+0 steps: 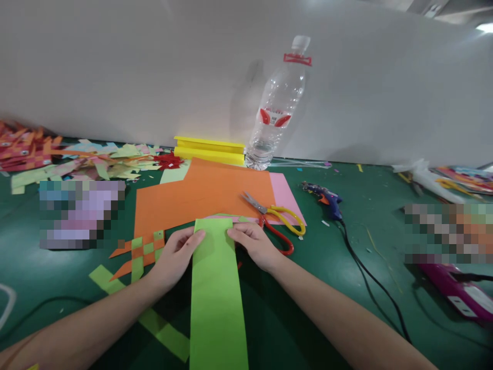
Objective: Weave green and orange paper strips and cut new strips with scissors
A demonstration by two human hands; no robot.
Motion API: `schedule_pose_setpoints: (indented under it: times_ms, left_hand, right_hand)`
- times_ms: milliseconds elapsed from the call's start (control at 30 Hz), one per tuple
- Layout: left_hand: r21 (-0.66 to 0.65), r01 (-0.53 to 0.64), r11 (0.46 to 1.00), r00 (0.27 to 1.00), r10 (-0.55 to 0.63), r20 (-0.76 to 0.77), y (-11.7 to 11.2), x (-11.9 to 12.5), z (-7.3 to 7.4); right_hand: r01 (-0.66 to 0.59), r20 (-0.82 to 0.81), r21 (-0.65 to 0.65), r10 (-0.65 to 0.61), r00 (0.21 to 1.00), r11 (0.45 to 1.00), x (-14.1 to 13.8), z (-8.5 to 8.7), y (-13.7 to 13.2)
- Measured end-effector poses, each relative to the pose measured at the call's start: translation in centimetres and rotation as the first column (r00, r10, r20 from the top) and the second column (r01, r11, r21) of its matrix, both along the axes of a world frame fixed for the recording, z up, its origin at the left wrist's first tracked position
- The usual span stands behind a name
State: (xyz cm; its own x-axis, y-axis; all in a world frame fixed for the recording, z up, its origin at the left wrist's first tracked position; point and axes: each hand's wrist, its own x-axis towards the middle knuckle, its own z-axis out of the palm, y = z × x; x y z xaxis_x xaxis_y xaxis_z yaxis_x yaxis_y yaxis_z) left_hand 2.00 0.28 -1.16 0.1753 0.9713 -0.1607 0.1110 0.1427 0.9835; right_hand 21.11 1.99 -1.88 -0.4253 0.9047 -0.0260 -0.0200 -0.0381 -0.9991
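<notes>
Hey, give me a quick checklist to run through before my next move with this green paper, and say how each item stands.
1. Both hands on the green paper: ok, left hand and right hand pinch opposite edges near its far end.
2. Near end of the paper straight: cannot tell, it runs out of the picture.
3. Scissors shut: not ok, they lie partly open.
4. Glue gun apart from the orange sheet: ok.
5. Glue gun cool: cannot tell.
6. Bottle capped: ok.

The bottom edge crops the green strip (218, 298), and pixelation hides what seems a phone (82, 216).
</notes>
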Motion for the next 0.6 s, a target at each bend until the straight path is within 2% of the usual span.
schedule_pose_setpoints:
  times_ms: [200,600]
  left_hand:
    - [0.010,-0.044,0.999,0.999,0.045,-0.030,-0.03,-0.01,0.08]
    - [0.004,0.003,1.000,1.000,-0.004,0.030,0.00,0.06,0.33]
  right_hand:
    - [-0.005,0.016,0.010,0.005,1.000,1.000,0.16,-0.14,-0.03]
    - [0.005,0.022,0.014,-0.005,1.000,1.000,-0.25,0.38,-0.05]
